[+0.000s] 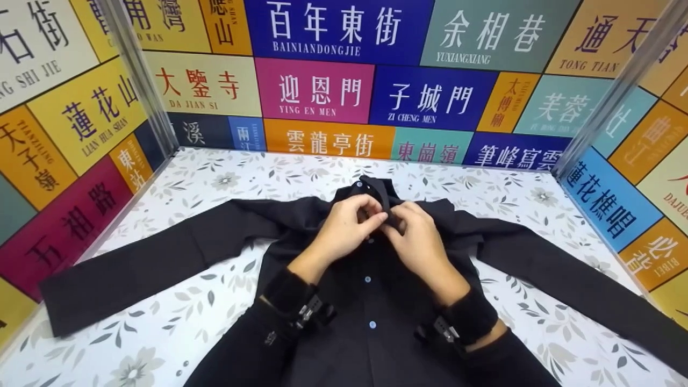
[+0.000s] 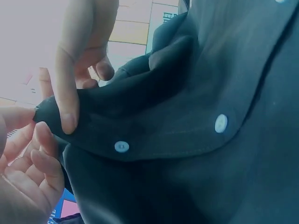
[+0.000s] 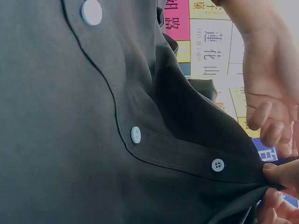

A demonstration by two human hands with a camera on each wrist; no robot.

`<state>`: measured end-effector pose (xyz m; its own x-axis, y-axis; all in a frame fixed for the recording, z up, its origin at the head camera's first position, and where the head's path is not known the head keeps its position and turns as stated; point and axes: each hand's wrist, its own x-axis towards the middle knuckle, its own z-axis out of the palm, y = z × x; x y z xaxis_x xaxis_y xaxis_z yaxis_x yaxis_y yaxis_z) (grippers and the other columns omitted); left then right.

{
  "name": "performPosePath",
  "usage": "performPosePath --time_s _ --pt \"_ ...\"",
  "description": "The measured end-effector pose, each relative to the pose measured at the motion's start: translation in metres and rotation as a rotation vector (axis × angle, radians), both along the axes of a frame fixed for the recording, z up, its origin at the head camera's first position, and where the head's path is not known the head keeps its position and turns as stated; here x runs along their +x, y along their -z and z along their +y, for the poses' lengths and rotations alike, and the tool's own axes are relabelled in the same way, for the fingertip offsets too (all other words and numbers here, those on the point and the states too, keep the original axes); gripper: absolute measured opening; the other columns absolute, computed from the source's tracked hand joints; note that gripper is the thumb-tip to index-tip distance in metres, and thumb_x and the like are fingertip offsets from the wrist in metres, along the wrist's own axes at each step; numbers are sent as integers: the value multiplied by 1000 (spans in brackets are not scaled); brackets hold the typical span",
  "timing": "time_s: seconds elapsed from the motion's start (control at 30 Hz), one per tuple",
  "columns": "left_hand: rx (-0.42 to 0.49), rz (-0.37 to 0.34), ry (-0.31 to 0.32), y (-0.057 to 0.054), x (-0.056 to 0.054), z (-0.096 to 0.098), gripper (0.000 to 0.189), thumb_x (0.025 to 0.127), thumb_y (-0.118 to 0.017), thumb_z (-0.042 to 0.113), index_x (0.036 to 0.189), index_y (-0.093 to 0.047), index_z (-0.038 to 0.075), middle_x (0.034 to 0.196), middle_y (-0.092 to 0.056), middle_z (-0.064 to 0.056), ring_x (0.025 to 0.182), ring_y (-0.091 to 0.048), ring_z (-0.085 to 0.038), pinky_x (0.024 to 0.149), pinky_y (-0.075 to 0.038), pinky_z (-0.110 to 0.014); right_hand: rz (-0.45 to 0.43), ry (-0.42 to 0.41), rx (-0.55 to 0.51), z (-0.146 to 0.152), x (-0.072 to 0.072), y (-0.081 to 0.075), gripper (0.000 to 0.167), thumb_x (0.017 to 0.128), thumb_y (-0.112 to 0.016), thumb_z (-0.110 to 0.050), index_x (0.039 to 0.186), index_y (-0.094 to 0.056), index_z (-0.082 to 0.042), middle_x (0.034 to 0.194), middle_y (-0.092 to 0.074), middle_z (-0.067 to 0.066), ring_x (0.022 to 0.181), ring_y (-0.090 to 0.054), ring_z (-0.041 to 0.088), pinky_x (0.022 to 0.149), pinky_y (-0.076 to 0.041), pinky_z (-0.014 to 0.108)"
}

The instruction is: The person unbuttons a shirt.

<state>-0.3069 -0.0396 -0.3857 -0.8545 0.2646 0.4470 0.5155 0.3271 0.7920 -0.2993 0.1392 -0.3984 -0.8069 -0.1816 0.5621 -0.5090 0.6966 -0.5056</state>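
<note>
A black long-sleeved button-up shirt [image 1: 333,333] lies spread front up, its collar [image 1: 384,185] at the far end. Just below the collar, my left hand [image 1: 346,226] pinches the front edge with thumb and finger. Close beside it, my right hand [image 1: 422,239] pinches the same raised edge. In the left wrist view the strip of cloth with pale buttons [image 2: 121,146] is drawn up to the fingertips. The right wrist view shows a four-hole button [image 3: 217,165] near the pinched part. Whether a button sits between the fingers is hidden.
The shirt's sleeves [image 1: 150,263] stretch out to both sides on a white table [image 1: 226,183] with a leaf pattern. Colourful panels with Chinese lettering [image 1: 317,88] wall in the back and sides, with metal posts [image 1: 142,80] at the corners.
</note>
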Motion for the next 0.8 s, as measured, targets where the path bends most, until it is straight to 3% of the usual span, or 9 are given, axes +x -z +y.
performPosePath --time_s 0.17,0.33,0.6,0.8 --pt "-173 84 -85 1 -1 -2 5 95 -79 11 94 -76 7 88 -68 -4 74 -61 -15 71 -51 -27 -40 -16 -14 3 0 -5 9 95 -80 -7 101 -76 -2 92 -63 7 76 -54 17 69 -44 31" --pt "-254 90 -126 2 -1 -3 5 94 -79 12 90 -78 9 86 -69 -3 78 -65 -18 74 -53 -29 -5 -32 -38 4 1 -10 9 96 -79 -8 98 -74 0 86 -58 7 73 -52 17 68 -41 30" --pt "-350 34 -138 2 1 0 14 92 -84 21 85 -76 12 80 -69 0 70 -61 -13 66 -51 -29 102 -13 -140 5 0 -14 11 96 -79 -6 91 -71 0 85 -58 8 70 -49 17 66 -39 27" --pt "-394 15 -107 2 1 -1 14 90 -85 20 85 -75 11 79 -69 2 71 -61 -12 68 -51 -30 118 10 -145 6 -1 -13 14 97 -78 -7 89 -68 0 83 -54 9 70 -47 18 68 -37 29"
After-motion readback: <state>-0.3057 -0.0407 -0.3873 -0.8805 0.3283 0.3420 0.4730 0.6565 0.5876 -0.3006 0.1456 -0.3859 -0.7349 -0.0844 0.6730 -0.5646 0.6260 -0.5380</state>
